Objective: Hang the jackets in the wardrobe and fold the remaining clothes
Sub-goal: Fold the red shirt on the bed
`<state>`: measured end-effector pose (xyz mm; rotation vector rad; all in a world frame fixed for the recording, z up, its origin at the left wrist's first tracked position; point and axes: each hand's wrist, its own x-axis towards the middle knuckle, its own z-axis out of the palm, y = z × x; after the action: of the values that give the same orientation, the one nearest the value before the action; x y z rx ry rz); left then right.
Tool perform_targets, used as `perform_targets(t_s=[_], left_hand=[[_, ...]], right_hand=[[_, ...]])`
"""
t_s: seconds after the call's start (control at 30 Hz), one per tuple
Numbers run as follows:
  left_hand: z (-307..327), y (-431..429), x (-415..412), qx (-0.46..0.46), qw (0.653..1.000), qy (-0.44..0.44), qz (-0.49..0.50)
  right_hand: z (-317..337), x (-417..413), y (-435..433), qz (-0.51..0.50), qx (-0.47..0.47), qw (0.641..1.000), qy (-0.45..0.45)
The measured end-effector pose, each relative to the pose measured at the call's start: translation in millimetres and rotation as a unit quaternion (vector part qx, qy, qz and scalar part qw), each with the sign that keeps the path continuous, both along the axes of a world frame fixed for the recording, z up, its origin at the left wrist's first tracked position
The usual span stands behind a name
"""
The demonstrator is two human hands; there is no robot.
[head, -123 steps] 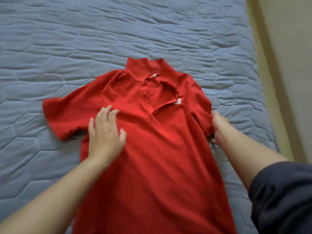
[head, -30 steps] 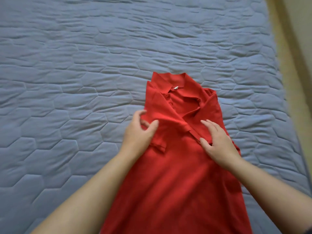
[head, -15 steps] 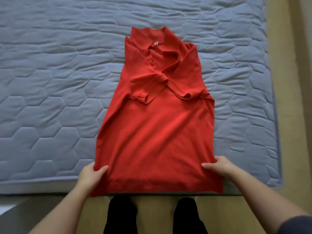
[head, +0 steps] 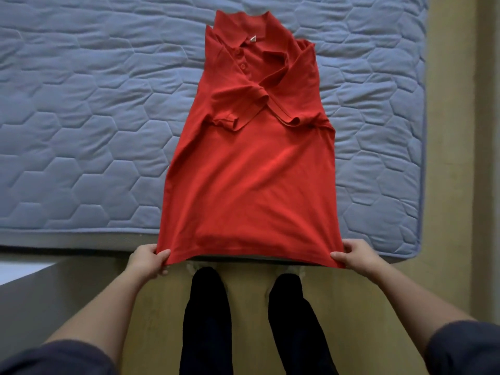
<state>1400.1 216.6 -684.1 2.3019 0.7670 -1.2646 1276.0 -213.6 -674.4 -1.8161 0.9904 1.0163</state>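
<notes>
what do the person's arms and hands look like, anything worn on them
The left hand and right hand are bare: no gloves, rings or watch show. A dark blue-grey left sleeve and right sleeve begin near the elbows; below them nothing is worn.

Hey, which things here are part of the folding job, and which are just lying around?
Part of the job: red polo shirt, sleeves folded in; left hand and right hand, each pinching a hem corner.
Just there: blue quilted mattress under the shirt; wooden floor; the person's dark trouser legs.
</notes>
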Motion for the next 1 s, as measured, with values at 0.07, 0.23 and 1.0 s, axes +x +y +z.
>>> perform_targets(t_s=[0.07,0.23,1.0], left_hand=[[9.3,6.4,3.7,0.010,0.999,0.008,-0.041],[50.9,21.1,9.4,0.016,0.997,0.047,-0.063],[163.2,-132.6,300.4,-0.370,0.879,-0.166,0.251]], right_hand=[[7.6,-7.9,1.6,0.014,-0.024,1.000,0.000],[37.6,-22.4,1.6,0.046,-0.070,0.995,0.053],[145.0,284.4,-61.8,-0.426,0.176,0.844,-0.275]])
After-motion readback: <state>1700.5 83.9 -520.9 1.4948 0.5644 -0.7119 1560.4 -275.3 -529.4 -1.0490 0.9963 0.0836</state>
